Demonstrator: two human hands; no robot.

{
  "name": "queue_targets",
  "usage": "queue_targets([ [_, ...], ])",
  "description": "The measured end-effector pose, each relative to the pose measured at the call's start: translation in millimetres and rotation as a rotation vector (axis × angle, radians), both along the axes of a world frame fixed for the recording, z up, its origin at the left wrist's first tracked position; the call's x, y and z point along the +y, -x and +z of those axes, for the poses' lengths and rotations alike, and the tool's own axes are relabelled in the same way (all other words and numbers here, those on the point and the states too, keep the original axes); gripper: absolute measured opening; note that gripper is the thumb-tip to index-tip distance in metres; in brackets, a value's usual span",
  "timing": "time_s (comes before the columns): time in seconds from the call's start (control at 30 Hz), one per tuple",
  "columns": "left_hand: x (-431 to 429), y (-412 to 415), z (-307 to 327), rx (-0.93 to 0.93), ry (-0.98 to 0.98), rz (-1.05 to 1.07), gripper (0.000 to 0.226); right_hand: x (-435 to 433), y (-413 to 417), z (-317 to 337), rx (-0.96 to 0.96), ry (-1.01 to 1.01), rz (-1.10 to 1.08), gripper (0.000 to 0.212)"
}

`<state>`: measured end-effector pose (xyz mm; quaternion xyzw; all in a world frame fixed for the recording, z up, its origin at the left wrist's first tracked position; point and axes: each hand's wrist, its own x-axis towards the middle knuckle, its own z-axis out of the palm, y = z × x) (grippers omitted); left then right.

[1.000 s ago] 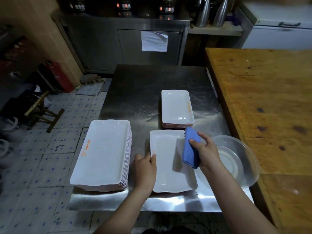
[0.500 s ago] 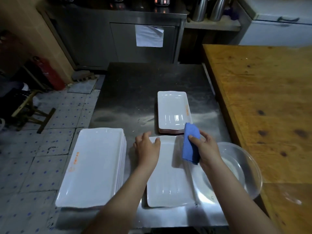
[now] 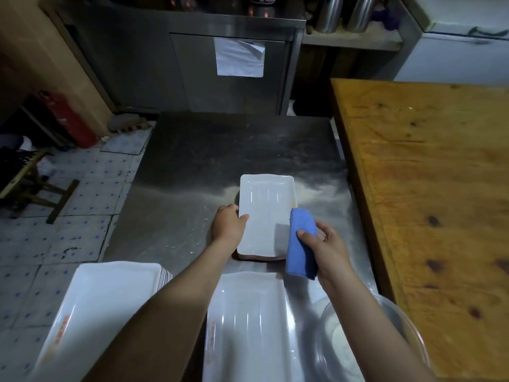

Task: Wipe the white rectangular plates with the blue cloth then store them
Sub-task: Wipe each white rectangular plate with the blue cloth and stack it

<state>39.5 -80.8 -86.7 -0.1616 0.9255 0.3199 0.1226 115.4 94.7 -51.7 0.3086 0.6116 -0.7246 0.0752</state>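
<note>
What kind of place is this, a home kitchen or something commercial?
Most likely a restaurant or canteen kitchen: a stainless steel work table, stacks of identical white plates on it, and a steel cabinet behind, with metal jugs on a shelf beside it.

Both bare forearms extend forward, roughly parallel. The left hand (image 3: 230, 224) grips the left rim of a white rectangular plate (image 3: 265, 216), thumb on top. The right hand (image 3: 327, 249), just beside it, pinches a folded blue cloth (image 3: 298, 244), thumb uppermost.
</note>
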Motion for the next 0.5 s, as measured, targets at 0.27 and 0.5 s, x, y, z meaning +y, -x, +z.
queue_targets([
  [0.27, 0, -6, 16, 0.130, -0.130, 0.139, 0.022, 17, 9, 3, -0.010, -0.016, -0.055, 0.040],
  [0.5, -8, -23, 35, 0.058, -0.428, 0.257, 0.006, 24, -5, 30, 0.029, -0.073, -0.094, 0.047],
])
